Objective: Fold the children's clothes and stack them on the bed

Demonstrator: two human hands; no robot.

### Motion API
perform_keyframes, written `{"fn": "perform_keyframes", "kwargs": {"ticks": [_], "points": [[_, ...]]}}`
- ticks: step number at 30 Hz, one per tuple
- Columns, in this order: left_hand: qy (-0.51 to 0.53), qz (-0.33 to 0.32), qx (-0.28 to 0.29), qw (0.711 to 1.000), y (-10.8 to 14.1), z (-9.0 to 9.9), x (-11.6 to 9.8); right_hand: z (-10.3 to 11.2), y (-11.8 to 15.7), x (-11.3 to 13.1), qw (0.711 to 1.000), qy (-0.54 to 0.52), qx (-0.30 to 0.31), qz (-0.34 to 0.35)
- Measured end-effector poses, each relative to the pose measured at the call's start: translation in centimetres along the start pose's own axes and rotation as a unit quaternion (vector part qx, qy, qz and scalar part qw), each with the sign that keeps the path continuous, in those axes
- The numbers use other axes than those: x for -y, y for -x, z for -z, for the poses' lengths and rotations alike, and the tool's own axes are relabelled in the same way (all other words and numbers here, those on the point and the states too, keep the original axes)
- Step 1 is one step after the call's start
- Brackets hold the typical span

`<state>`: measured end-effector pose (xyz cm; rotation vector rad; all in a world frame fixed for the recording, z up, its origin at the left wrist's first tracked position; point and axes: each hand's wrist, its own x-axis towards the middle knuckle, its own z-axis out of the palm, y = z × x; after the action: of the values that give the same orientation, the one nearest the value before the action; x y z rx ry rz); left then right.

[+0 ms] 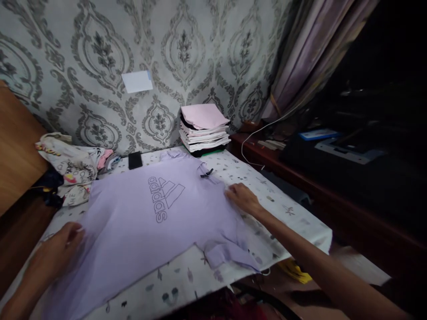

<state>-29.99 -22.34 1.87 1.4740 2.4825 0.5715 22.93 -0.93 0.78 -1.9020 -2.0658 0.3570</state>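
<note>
A lilac T-shirt (126,209) with an outlined adidas logo lies spread on a white patterned cloth, its neckline to the right and its hem to the left. At the hem edge, my left hand (60,251) is closed with the fingers curled, gripping the fabric. My right hand (244,198) pinches the shirt near the shoulder, beside the collar. A small dark label (207,173) sticks up at the neck. The near sleeve (230,253) is rumpled at the table's front edge and blurred.
A stack of folded clothes (204,129) stands against the wall, pink on top. Crumpled clothes (76,166) are heaped at the left, near a black phone-like object (135,160). A white cable (248,142) hangs at the right beside a dark red ledge (333,195).
</note>
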Motion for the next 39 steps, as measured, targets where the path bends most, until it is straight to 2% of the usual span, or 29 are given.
{"fn": "perform_keyframes", "kwargs": {"ticks": [2, 6, 9, 12, 15, 18, 21, 25, 28, 31, 33, 35, 37, 39], "points": [[0.011, -0.06, -0.007, 0.998, -1.4, -1.1, -3.8, -0.8, -2.0, 1.3, 1.0, 0.011, 0.007, -0.007], [0.094, -0.199, 0.07, 0.973, -4.8, -4.1, -13.0, -1.1, -3.9, 2.3, 0.999, -0.026, 0.033, -0.016], [0.127, -0.284, 0.1, 0.945, -9.0, -7.6, -21.3, -1.0, -4.4, 1.8, 0.996, -0.076, 0.041, -0.026], [0.096, -0.366, 0.132, 0.916, -13.6, -12.1, -30.4, -1.0, -5.0, 1.3, 0.991, -0.125, 0.039, -0.038], [0.038, -0.403, 0.129, 0.905, -16.6, -16.6, -38.1, -1.0, -5.4, 1.2, 0.991, -0.117, 0.049, -0.044], [0.016, -0.408, 0.14, 0.902, -18.3, -20.1, -42.6, -0.8, -5.5, 1.1, 0.994, -0.094, 0.056, -0.03], [-0.003, -0.396, 0.155, 0.905, -19.4, -21.9, -44.3, -0.5, -5.3, 0.6, 0.994, -0.1, 0.052, -0.013], [0.018, -0.379, 0.152, 0.913, -20.3, -23.2, -45.1, 0.1, -5.1, -0.4, 0.995, -0.082, 0.038, -0.031], [0.052, -0.367, 0.153, 0.916, -20.1, -24.1, -45.2, 0.2, -5.3, -0.7, 0.997, -0.041, 0.044, -0.053], [0.092, -0.359, 0.155, 0.916, -18.8, -24.5, -44.2, 0.0, -5.4, -0.9, 0.997, -0.006, 0.06, -0.051], [0.146, -0.372, 0.157, 0.903, -17.7, -24.1, -42.5, -0.2, -5.3, -1.4, 0.997, -0.004, 0.059, -0.049], [0.2, -0.403, 0.154, 0.88, -16.6, -22.9, -39.5, -0.5, -5.2, -2.1, 0.998, -0.017, 0.041, -0.048], [0.209, -0.435, 0.132, 0.866, -15.6, -21.2, -35.7, -0.7, -5.5, -2.4, 0.999, -0.035, -0.004, -0.027], [0.157, -0.441, 0.094, 0.879, -14.7, -19.0, -31.2, -1.0, -6.2, -1.7, 0.996, -0.058, -0.052, 0.036]]}}
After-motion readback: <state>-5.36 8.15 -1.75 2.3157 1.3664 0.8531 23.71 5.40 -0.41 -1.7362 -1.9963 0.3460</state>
